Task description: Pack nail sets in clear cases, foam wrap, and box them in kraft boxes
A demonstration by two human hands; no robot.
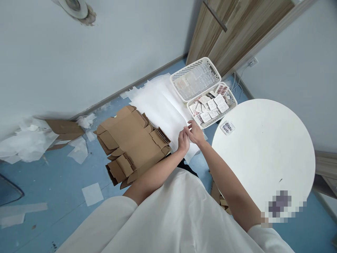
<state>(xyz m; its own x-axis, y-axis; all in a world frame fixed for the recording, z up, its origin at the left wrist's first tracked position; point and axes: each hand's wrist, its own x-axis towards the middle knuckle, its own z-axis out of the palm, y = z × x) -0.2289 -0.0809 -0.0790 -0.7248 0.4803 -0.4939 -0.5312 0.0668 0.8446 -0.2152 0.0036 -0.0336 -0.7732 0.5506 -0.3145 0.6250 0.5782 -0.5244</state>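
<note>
Left hand (183, 141) and right hand (196, 133) meet mid-scene, above the right side of the white sheets (158, 103), which lie on the floor (65, 196). Left: fingers curled in, against the right's. Right: wrist bent, fingers reaching across to the left. Cannot tell if either grasps anything; a small item between the 2 would be hidden.

Boxes (134, 133), brown, unfolded, stacked: left of the hands. Far basket (188, 67) holds clear cases (195, 82); near basket (218, 118), just beyond the right hand, holds printed cards (212, 105). Round table (263, 151) at right, 1 small pack (227, 128) near its left edge.

Step in hand, as I judge it: fingertip work over the sheets. Next move seems to call for parting the fingers, clear of the near basket.
</note>
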